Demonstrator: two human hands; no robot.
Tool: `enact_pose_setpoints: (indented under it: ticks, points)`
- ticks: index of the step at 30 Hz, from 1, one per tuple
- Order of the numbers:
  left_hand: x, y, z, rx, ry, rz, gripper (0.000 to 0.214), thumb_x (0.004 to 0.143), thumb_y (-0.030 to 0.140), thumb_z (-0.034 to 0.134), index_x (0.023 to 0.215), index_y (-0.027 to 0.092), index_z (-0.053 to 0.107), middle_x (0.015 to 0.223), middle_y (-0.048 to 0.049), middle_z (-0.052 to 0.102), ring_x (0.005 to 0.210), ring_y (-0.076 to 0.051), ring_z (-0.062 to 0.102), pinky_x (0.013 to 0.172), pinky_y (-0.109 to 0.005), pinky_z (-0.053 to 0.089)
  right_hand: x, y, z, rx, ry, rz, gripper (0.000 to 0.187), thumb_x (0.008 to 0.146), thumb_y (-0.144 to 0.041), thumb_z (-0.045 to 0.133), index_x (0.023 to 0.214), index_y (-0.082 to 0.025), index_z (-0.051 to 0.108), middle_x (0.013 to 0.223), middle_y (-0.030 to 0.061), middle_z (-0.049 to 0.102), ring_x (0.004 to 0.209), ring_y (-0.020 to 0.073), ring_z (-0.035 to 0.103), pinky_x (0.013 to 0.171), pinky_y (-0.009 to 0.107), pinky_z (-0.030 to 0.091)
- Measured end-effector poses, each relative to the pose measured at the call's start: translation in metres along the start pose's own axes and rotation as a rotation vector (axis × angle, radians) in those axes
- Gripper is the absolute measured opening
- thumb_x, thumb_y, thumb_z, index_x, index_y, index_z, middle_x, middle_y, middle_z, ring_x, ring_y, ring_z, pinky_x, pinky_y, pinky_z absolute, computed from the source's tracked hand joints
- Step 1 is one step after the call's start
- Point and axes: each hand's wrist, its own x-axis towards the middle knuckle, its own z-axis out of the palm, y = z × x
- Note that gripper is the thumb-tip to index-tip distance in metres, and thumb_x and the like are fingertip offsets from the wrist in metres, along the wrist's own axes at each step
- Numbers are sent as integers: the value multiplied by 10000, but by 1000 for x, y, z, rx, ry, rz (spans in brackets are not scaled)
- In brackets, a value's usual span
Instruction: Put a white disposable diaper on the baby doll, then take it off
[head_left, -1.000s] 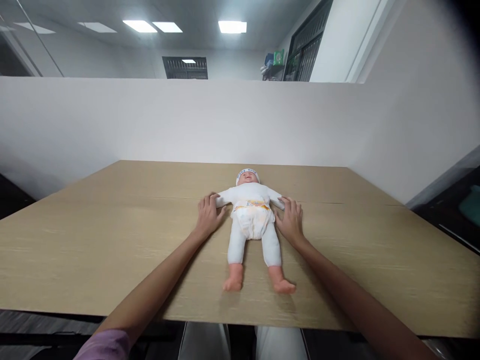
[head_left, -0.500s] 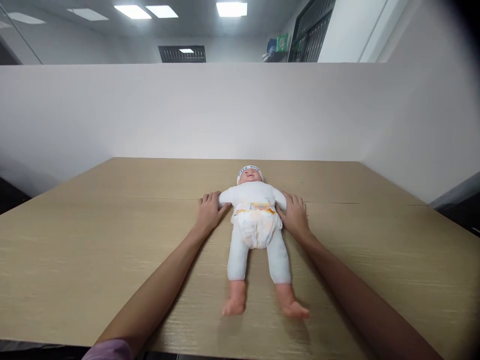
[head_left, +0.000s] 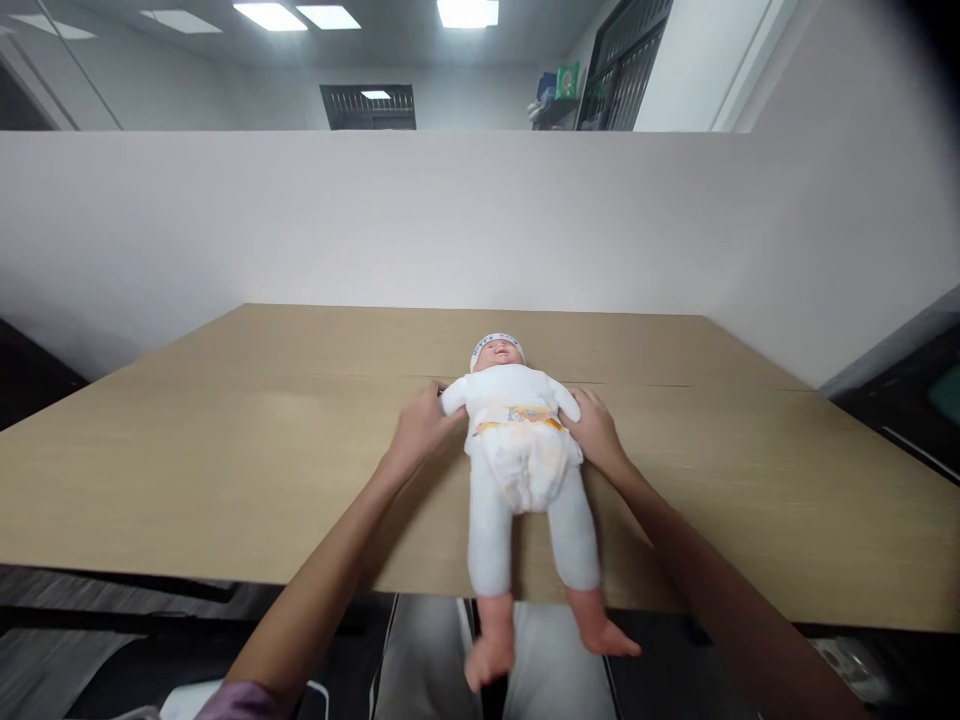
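A baby doll in a white suit, white cap and a diaper lies face up near the front edge of a light wooden table. Its lower legs and bare feet hang past the table's edge. My left hand grips the doll's side under its arm on the left. My right hand grips the doll's other side, fingers wrapped behind the torso. Both forearms reach in from below.
White partition walls close off the table at the back and right. A dark gap lies to the left of the table and a dark surface to the right. My white-trousered legs show under the table's front edge.
Both hands have closed in on the doll's torso and pulled it toward me. Its legs, which lay on the table, now hang over the front edge.
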Motion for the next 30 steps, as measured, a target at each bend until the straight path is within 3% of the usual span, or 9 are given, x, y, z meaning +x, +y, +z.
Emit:
enact_pose_setpoints:
  ticks: [3,8,11,14,16,18,21,26,30]
  points:
    - [-72,23,-13,-126,37,-51,448,849,528,687,1129,206,550,1072,-74,725,943,-284,700,759,-343,490,-34,-4,-38,122,-50,-68,309,870,-249,550,1147,-195,674,1086,95,687,1002,254,652,860,348,516]
    - [-220,50,12,-279,51,-112,495,822,373,682,1210,194,433,1126,-104,674,964,-290,692,789,-382,525,-98,-23,-103,309,-159,-224,403,864,-227,608,1265,-230,658,1185,84,657,1127,267,618,965,392,491]
    - [-305,48,20,-245,-65,-59,550,760,258,670,1247,193,423,1144,-112,658,984,-302,672,841,-422,523,-143,-45,-136,282,-259,-295,463,862,-167,609,1313,-262,653,1198,73,651,1145,265,596,998,410,471]
    - [-374,36,6,-193,-210,29,583,732,209,656,1271,199,435,1151,-116,663,1007,-309,651,879,-438,514,-195,-70,-157,222,-326,-371,516,870,-148,616,1366,-286,641,1228,76,638,1184,276,560,1050,436,444]
    - [-407,26,-7,-160,-285,28,578,718,186,656,1260,208,456,1150,-113,673,1024,-309,647,895,-428,507,-229,-82,-160,181,-374,-389,495,911,-198,622,1393,-307,632,1238,81,631,1186,283,550,1054,441,446]
    - [-427,16,-17,-129,-335,-30,563,699,159,655,1230,222,480,1129,-98,690,1023,-300,655,887,-394,501,-257,-88,-152,151,-434,-371,466,936,-233,613,1391,-331,637,1240,78,633,1170,279,556,1034,428,462]
    - [-438,-1,-18,-119,-373,-118,532,689,129,637,1191,228,493,1085,-74,716,998,-273,678,852,-338,485,-284,-91,-119,174,-471,-279,507,906,-183,599,1390,-329,637,1238,72,633,1162,267,551,1022,402,474]
    - [-434,-23,-1,-129,-428,-168,448,725,165,641,1141,224,486,1008,-51,743,934,-246,714,774,-291,461,-300,-80,-56,186,-588,-162,547,847,-122,577,1367,-267,665,1215,87,667,1158,266,569,1045,408,452]
    - [-436,-36,10,-20,-447,-167,478,739,265,689,1178,242,503,1006,-60,752,969,-311,715,825,-362,491,-313,-62,-41,288,-695,-105,475,906,-220,601,1377,-248,657,1249,96,690,1191,274,599,1056,425,462]
